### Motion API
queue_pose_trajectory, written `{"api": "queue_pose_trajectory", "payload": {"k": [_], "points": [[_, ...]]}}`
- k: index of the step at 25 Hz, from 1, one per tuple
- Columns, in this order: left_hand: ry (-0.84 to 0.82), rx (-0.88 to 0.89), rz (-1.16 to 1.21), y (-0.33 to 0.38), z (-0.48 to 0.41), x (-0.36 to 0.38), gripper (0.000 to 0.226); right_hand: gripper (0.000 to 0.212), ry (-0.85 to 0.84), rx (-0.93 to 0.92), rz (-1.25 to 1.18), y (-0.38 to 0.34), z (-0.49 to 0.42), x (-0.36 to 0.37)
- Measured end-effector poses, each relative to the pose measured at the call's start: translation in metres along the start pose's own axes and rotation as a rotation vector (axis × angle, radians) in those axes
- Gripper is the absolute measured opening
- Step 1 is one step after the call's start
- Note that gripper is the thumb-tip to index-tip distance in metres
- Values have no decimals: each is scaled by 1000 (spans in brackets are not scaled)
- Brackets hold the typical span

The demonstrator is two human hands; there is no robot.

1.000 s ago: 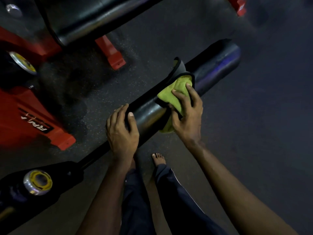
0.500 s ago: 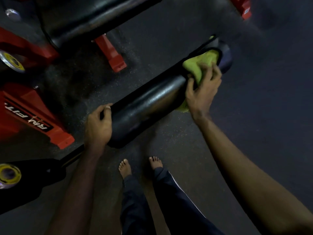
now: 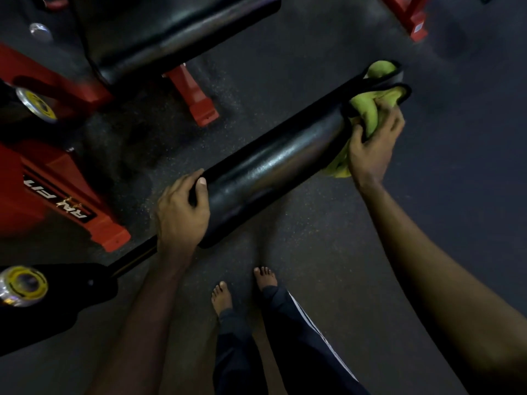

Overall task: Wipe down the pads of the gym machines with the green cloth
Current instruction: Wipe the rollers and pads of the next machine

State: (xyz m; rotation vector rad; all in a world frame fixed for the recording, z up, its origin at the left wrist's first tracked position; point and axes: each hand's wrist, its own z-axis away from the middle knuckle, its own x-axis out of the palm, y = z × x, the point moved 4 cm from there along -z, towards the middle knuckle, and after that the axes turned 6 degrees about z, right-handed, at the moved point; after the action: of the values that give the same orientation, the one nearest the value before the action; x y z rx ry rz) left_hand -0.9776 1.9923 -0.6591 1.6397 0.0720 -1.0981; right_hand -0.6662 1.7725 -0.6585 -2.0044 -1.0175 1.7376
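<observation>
A long black roller pad [image 3: 273, 169] runs diagonally from lower left to upper right above the floor. My left hand [image 3: 182, 215] grips its near end, thumb on top and fingers curled over the far side. At the far end my right hand [image 3: 373, 143] clutches the green cloth [image 3: 370, 109], which is bunched round the pad's tip. Part of the cloth hangs below my right palm, and another bit shows behind the pad's end.
A red machine frame [image 3: 57, 195] with white lettering stands at the left, with a red foot [image 3: 199, 101] behind the roller. A second black pad [image 3: 171, 32] lies at the top. A yellow-capped bar end [image 3: 22, 285] sits at lower left. My bare feet [image 3: 242, 286] stand on the dark rubber floor.
My right hand has slid the cloth along the roller from its middle out to the far tip. My left hand has shifted back to the roller's near end.
</observation>
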Motion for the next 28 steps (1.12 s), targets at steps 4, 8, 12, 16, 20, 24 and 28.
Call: {"api": "queue_pose_trajectory", "payload": {"k": [4,8,12,16,20,24,28], "points": [[-120,-287,-7,-3,-21,-4,37,54,53,28,-21,-28,32,10],[-246,-466,198,-23,-37,1,41,54,-130,-59,-3,-76,127,22],[-299,-542,561,-38,-39,2,33,57,-382,-160,-28,-122,207,33],[-350,-511,586,-61,-13,-13,35,60,-509,-253,2,-153,249,43],[-336,-501,581,-90,4,-26,28,59,-525,-289,2,-161,254,43],[-344,-485,588,-86,0,-26,59,61,-498,-352,137,-180,236,60],[-384,-412,544,-98,0,-26,25,63,-545,-301,14,-146,272,42]]}}
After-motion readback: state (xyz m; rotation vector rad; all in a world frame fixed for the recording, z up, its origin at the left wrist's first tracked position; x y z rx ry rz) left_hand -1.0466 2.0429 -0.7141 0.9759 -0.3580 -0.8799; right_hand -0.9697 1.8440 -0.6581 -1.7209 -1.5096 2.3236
